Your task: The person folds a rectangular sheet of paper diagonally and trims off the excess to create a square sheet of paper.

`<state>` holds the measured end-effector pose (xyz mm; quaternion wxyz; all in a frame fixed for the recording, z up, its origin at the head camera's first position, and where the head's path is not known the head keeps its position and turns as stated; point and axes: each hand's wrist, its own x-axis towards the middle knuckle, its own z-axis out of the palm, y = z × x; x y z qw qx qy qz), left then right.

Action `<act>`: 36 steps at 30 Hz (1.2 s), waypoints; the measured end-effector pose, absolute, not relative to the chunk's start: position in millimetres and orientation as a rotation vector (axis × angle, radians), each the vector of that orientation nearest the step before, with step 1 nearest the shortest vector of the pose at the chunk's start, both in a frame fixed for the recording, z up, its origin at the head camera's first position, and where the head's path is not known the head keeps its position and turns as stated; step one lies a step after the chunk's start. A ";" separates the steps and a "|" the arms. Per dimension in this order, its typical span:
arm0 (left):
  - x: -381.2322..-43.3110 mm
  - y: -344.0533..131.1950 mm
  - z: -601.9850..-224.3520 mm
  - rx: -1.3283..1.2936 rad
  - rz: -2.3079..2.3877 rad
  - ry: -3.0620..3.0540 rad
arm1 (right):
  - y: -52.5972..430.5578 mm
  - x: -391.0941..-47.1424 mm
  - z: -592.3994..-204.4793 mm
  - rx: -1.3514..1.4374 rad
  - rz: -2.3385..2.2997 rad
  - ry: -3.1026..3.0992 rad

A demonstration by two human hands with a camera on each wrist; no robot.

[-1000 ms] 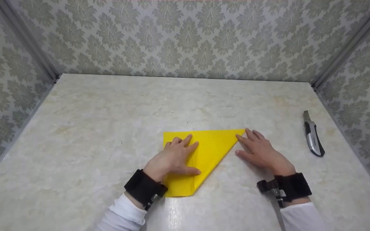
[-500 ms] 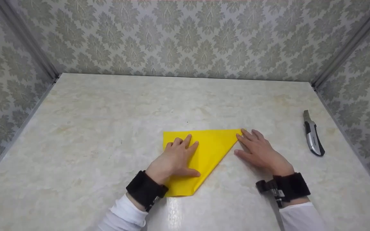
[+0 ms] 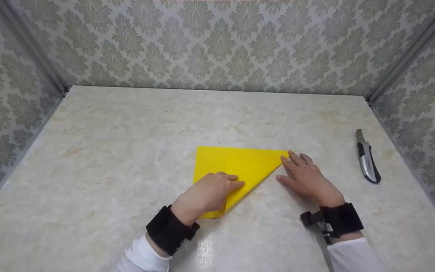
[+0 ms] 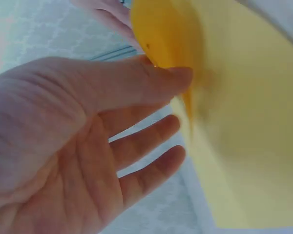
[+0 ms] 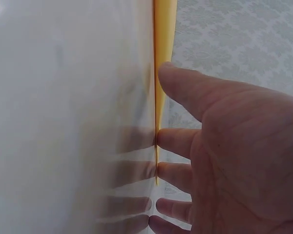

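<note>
A folded piece of yellow paper (image 3: 221,160) lies in front of me in the head view, with a slanted folded edge running up to a pointed right corner. My left hand (image 3: 210,192) is over its lower left part. In the left wrist view the left thumb and forefinger pinch the edge of a raised flap (image 4: 168,34), and the other fingers are spread. My right hand (image 3: 308,179) lies with extended fingers at the pointed corner, fingertips touching it. In the right wrist view those fingertips (image 5: 173,139) press along the paper's thin edge, against the tabletop.
A box cutter (image 3: 368,158) with a silver and black handle lies on the marbled table (image 3: 127,124) at the right. Patterned wall panels (image 3: 217,45) stand behind and at both sides. Both wrists wear black straps (image 3: 342,221).
The paper's left part has shifted away from me and slightly right. My left hand has gone from spread flat on it to pinching. The right hand stays at the pointed corner.
</note>
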<state>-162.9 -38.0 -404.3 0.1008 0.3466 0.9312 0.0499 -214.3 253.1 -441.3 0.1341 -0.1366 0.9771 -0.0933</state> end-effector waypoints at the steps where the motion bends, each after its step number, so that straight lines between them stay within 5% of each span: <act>1: -160.0 -36.8 -401.4 1.025 0.145 2.753 | 253.2 -214.2 -441.4 -0.397 -0.268 2.835; 11: -137.7 -12.2 -397.7 1.095 -0.066 2.735 | 252.8 -214.7 -441.9 -0.387 -0.278 2.846; 36: -153.1 -31.6 -408.1 0.449 0.123 2.713 | 256.3 -214.8 -429.8 -0.371 -0.362 2.877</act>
